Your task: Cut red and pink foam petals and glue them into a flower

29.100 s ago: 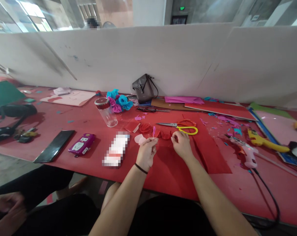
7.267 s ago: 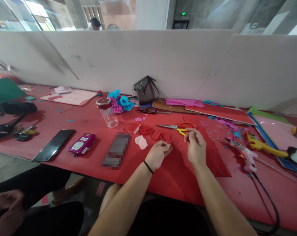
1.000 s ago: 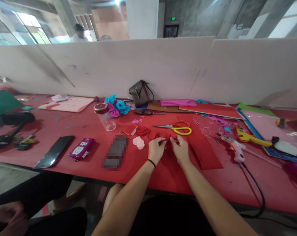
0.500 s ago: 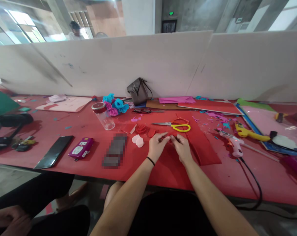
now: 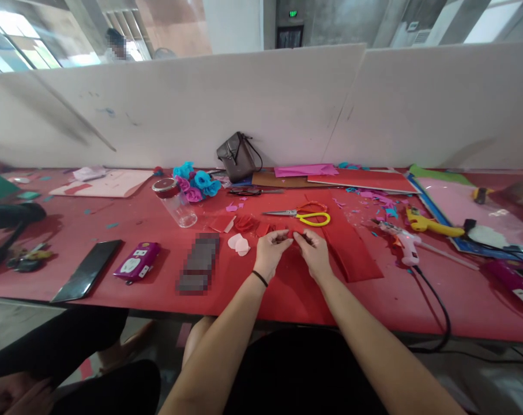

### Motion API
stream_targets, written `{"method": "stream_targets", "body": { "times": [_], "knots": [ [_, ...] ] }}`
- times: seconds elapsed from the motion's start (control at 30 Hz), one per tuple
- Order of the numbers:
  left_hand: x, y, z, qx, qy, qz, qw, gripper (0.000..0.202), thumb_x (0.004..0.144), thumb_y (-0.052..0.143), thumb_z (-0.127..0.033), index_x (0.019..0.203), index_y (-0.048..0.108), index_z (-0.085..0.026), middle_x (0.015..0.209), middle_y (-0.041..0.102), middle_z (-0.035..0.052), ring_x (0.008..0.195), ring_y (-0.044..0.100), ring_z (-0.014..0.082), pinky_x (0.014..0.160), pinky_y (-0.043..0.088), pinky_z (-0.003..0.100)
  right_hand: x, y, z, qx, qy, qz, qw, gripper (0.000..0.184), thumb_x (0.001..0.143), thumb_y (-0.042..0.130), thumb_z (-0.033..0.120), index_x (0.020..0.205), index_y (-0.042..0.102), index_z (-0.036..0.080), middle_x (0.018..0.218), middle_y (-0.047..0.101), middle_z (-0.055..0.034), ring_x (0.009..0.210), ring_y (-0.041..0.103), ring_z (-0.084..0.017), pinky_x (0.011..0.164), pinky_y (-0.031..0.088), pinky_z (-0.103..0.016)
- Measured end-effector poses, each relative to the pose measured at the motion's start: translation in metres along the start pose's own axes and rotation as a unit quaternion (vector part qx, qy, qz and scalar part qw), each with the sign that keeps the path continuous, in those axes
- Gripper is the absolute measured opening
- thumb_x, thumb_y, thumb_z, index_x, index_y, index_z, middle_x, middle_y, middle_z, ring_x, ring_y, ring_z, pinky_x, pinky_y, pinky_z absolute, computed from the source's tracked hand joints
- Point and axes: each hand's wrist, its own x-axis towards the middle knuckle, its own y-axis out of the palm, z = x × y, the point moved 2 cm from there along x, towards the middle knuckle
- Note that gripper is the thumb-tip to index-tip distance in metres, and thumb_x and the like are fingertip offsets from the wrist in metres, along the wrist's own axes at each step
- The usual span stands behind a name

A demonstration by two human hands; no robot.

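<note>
My left hand (image 5: 270,252) and my right hand (image 5: 313,252) meet over a red paper sheet (image 5: 347,248) on the red table (image 5: 114,230). Both pinch a small red paper piece between their fingertips; its shape is too small to make out. Red cut petals (image 5: 246,223) lie just beyond my left hand, and two pale pink petals (image 5: 239,244) lie to its left. Yellow-handled scissors (image 5: 304,217) rest just past my hands.
A glass jar (image 5: 177,202) lies beside blue and pink paper flowers (image 5: 196,181) and a dark bag (image 5: 235,157). Glue guns (image 5: 402,243) with a cable lie at right. A phone (image 5: 86,271) and a purple case (image 5: 136,262) sit at left. Another person sits at left.
My hands stay together on the small red piece, with only a slight shift of the fingers. The camera has tilted and swung a little to the right.
</note>
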Motion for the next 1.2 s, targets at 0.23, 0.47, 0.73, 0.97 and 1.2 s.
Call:
{"method": "stream_targets", "body": {
  "times": [0.23, 0.47, 0.73, 0.97, 1.2],
  "knots": [
    [-0.005, -0.017, -0.01, -0.003, 0.0, -0.039, 0.999, 0.021, 0.063, 0.07, -0.013, 0.083, 0.073, -0.015, 0.078, 0.071, 0.003, 0.076, 0.063, 0.0123, 0.077, 0.05, 0.026, 0.012, 0.0, -0.012, -0.031, 0.023, -0.008, 0.999, 0.03, 0.069, 0.064, 0.044, 0.085, 0.066, 0.019, 0.059, 0.059, 0.0036, 0.057, 0.054, -0.016, 0.058, 0.043, -0.028],
    [-0.006, -0.021, -0.012, -0.1, -0.057, -0.068, 0.991, 0.027, 0.055, 0.079, -0.02, 0.08, 0.071, -0.013, 0.068, 0.067, 0.0006, 0.057, 0.053, 0.0062, 0.058, 0.043, 0.02, 0.003, -0.002, 0.003, -0.053, 0.013, -0.036, 0.998, 0.034, 0.078, 0.054, 0.052, 0.077, 0.064, 0.02, 0.067, 0.063, -0.0014, 0.056, 0.05, -0.015, 0.055, 0.041, -0.028],
    [-0.011, -0.014, -0.012, -0.118, -0.073, -0.042, 0.989, 0.028, 0.054, 0.081, -0.022, 0.079, 0.073, -0.013, 0.068, 0.066, 0.0005, 0.057, 0.051, 0.0057, 0.059, 0.041, 0.021, -0.008, 0.009, 0.017, 0.102, 0.049, 0.079, 0.99, 0.03, 0.063, 0.072, 0.047, 0.072, 0.064, 0.02, 0.06, 0.057, 0.0035, 0.051, 0.042, -0.01, 0.048, 0.032, -0.024],
    [-0.013, -0.011, -0.011, -0.051, -0.046, -0.02, 0.997, 0.027, 0.051, 0.084, -0.032, 0.064, 0.068, -0.014, 0.061, 0.062, -0.0008, 0.058, 0.052, 0.0084, 0.059, 0.039, 0.023, -0.007, 0.005, 0.021, 0.154, 0.059, 0.063, 0.984, 0.032, 0.06, 0.077, 0.047, 0.065, 0.061, 0.02, 0.055, 0.05, 0.0061, 0.046, 0.035, -0.007, 0.045, 0.027, -0.023],
    [-0.009, -0.011, -0.006, -0.082, -0.056, 0.028, 0.995, 0.026, 0.057, 0.081, -0.035, 0.062, 0.066, -0.014, 0.058, 0.059, -0.0015, 0.056, 0.052, 0.0085, 0.063, 0.042, 0.025, -0.009, 0.007, 0.025, 0.178, 0.088, 0.08, 0.977, 0.035, 0.061, 0.077, 0.05, 0.064, 0.059, 0.021, 0.048, 0.04, 0.0086, 0.042, 0.027, -0.006, 0.04, 0.019, -0.023]
  ]
}}
